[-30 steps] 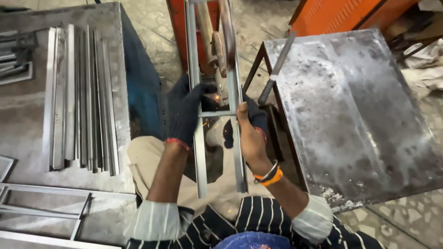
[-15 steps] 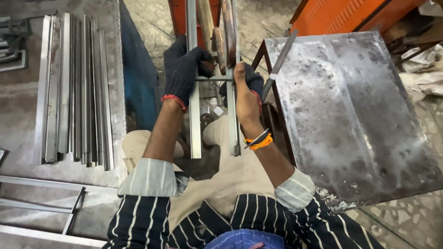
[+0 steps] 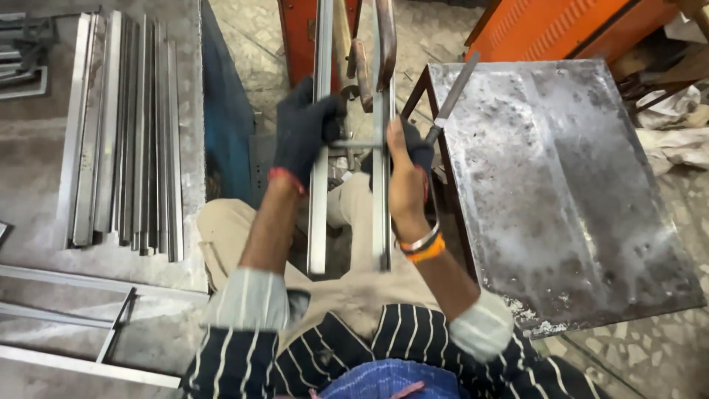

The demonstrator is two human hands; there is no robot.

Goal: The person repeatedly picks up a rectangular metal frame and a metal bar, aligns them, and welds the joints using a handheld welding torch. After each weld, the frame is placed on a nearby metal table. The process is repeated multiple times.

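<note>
- Clamped around the left rail of a steel frame (image 3: pixel 319 185), my left hand (image 3: pixel 304 137) wears a dark glove with a red cuff, and its fingers are wrapped tight on the bar.
- From the head view, my right hand (image 3: pixel 408 174) is closed on the right rail of the same frame, thumb pointing up along the metal; a partly dark glove covers the knuckles, and orange and silver bangles (image 3: pixel 419 245) sit on the wrist.
- That frame is two long parallel bars joined by a short crosspiece just between my hands; it stands over my lap, above tan trousers (image 3: pixel 244 229), with its far end reaching toward an orange machine (image 3: pixel 295 29).
- I see a slim rod (image 3: pixel 450 100) leaning at an angle just beside my right hand, its tip over a scorched steel table (image 3: pixel 561 192) on my right.
- On my left, a grey workbench (image 3: pixel 44 185) carries a row of cut steel strips (image 3: pixel 122 133) laid side by side.
- Near the lower left edge lies another welded frame (image 3: pixel 88 325), flat.
- I see no bins or boxes with contents.
</note>
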